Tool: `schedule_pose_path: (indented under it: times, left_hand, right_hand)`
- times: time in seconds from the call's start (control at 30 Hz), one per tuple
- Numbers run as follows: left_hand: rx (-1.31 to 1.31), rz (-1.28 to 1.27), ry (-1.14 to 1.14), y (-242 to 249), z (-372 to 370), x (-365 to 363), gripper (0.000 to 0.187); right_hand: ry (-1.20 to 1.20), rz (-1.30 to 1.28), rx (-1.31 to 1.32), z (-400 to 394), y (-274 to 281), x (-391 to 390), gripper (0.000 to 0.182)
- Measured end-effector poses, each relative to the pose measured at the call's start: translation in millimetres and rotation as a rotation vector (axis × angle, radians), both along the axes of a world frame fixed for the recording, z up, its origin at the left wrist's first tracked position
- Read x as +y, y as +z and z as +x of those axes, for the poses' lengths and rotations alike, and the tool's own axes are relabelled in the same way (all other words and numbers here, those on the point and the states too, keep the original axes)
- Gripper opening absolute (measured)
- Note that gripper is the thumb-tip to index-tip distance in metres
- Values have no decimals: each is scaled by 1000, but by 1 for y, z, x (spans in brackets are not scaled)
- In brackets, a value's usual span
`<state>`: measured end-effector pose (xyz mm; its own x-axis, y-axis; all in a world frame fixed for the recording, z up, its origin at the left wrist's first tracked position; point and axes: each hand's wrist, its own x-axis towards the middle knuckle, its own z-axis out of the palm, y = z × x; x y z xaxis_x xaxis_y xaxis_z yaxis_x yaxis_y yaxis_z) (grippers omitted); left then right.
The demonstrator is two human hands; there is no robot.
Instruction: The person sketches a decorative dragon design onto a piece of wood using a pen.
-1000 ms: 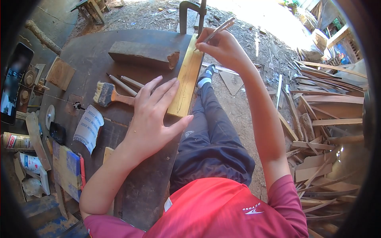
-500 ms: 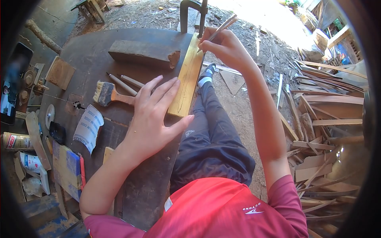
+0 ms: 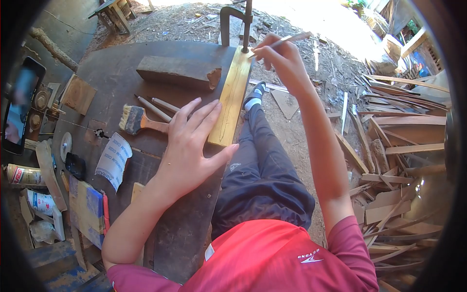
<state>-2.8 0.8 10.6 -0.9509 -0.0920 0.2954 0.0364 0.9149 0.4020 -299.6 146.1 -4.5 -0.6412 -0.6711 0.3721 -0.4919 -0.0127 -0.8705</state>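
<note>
A yellow wooden strip (image 3: 231, 102) with pencil lines lies along the edge of the dark table, its far end under a metal clamp (image 3: 246, 29). My left hand (image 3: 192, 143) rests with fingers spread at the strip's near end, holding nothing. My right hand (image 3: 282, 56) pinches a pencil-like tool (image 3: 294, 38), whose tip is close to the strip's far end by the clamp. Whether the tip touches the wood I cannot tell. Left of the strip lie a dark block (image 3: 177, 72), two pencil-like sticks (image 3: 155, 108) and a paintbrush (image 3: 138, 120).
On the table (image 3: 182, 209) are a curled sandpaper piece (image 3: 114, 160), a wooden block (image 3: 79, 95) and a red pen (image 3: 105, 214). A phone (image 3: 22, 104) and cans (image 3: 24, 175) stand at the left. Wood scraps (image 3: 404, 146) are piled at the right.
My right hand has shifted slightly right, and the tool is tilted flatter, its tip nearer the strip's far end. The whole view has shifted a little. My left hand stays on the strip.
</note>
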Motion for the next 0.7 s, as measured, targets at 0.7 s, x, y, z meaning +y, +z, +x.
schedule_pose_path:
  times: [0.7]
  left_hand:
    - [-8,266,-56,11,-6,20,77]
  right_hand:
    - [-101,-130,521,137,-61,20,31]
